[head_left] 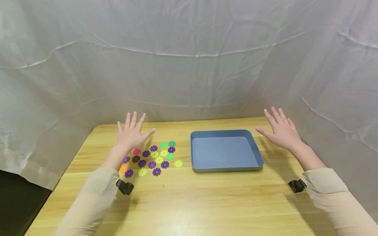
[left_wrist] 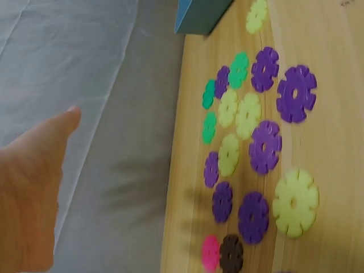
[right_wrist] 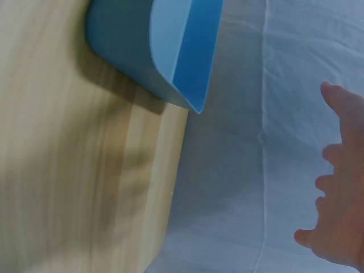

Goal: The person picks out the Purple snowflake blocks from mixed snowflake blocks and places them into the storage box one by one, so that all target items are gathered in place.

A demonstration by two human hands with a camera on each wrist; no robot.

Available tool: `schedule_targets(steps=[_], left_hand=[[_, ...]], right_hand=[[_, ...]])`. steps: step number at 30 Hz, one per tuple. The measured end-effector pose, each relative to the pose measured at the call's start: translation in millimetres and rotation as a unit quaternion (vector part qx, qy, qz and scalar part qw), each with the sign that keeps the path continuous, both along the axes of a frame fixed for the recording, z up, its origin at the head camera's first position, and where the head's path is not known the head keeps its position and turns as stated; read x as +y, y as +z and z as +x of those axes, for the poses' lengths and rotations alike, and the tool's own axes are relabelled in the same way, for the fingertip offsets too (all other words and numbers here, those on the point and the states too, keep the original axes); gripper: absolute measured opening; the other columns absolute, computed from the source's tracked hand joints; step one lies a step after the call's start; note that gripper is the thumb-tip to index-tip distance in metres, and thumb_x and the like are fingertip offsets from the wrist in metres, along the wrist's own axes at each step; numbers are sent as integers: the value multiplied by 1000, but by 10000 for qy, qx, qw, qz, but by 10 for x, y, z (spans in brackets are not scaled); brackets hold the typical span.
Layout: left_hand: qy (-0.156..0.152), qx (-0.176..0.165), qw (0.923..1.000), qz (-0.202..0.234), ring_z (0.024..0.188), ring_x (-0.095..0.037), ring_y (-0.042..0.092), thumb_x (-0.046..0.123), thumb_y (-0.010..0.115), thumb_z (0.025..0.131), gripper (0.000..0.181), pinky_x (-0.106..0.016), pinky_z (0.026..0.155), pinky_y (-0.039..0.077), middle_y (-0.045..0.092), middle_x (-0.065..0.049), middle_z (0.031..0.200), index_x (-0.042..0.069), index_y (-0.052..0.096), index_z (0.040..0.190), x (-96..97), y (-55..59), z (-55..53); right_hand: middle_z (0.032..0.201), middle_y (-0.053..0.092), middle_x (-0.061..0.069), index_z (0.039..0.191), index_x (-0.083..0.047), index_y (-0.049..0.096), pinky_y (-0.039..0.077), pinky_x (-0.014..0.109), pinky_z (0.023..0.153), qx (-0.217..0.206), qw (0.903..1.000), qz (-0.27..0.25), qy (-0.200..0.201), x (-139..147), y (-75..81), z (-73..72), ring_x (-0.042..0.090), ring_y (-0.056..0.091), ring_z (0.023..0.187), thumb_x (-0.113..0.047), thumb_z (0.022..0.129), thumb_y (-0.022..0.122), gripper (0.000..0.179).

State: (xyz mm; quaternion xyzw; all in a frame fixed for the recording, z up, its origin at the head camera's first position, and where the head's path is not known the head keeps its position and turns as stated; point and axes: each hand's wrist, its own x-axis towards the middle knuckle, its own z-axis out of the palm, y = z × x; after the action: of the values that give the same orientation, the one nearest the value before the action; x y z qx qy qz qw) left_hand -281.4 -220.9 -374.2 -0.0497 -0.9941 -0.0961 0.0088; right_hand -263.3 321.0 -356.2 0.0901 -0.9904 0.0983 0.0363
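Note:
My left hand [head_left: 131, 135] hovers with spread fingers above the table's left side, holding nothing. Beside and below it lie several flat notched plastic discs, among them a purple disc [head_left: 157, 171], a yellow disc [left_wrist: 296, 202], a pink disc [head_left: 136, 151], an orange disc [head_left: 124, 168] and a dark brown disc [left_wrist: 231, 254]. A shallow blue-grey rectangular tray [head_left: 226, 169] stands right of the discs, with nothing in it. To the right of this tray my right hand [head_left: 283, 132] is raised, fingers spread, also holding nothing. The right wrist view shows the tray's corner [right_wrist: 128, 48] apart from that hand.
The wooden table [head_left: 206, 203] has its back edge close to a hanging grey-white cloth [head_left: 189, 78], which also rises along both sides. A dark area [head_left: 20, 203] shows beyond the table's left edge. Each wrist wears a small black camera.

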Motion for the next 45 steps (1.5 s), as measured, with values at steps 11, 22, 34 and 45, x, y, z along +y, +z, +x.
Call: schedule_targets(steps=[11, 22, 34, 45], left_hand=[[-34, -13, 10000, -82, 147, -37, -22, 76, 24, 92, 87, -66, 107, -26, -12, -16, 162, 25, -2, 157, 25, -2, 50], [-56, 60, 9999, -146, 147, -36, -23, 78, 24, 90, 88, -66, 108, -25, -13, -13, 163, 27, -4, 157, -108, 143, 286], [-219, 23, 9997, 120, 148, -44, -14, 71, 31, 94, 84, -75, 106, -17, -5, -19, 163, 25, -1, 157, -558, 40, 756], [-131, 499, 9929, 1067, 133, -56, 28, 49, 54, 96, 73, -77, 104, 19, 36, -33, 146, 2, 33, 149, -877, -299, 999]], right_hand=[[163, -9, 19, 157, -17, -1, 1, 72, 114, -59, 10000, 42, 38, -43, -24, 17, 39, -13, 150, -66, 95, 40, 89], [163, -9, 19, 157, -15, 2, 2, 70, 115, 95, 9998, -27, 182, 50, -72, 203, 39, -15, 150, -63, 95, 43, 89], [162, 1, 24, 157, -11, 7, 13, 73, 111, 346, 9979, -50, 554, 42, -354, 467, 42, -3, 150, -55, 95, 51, 88], [163, 1, 21, 157, -9, 6, 11, 73, 111, -200, 9973, -219, 672, 29, -590, 601, 41, -2, 151, -57, 94, 53, 92]])
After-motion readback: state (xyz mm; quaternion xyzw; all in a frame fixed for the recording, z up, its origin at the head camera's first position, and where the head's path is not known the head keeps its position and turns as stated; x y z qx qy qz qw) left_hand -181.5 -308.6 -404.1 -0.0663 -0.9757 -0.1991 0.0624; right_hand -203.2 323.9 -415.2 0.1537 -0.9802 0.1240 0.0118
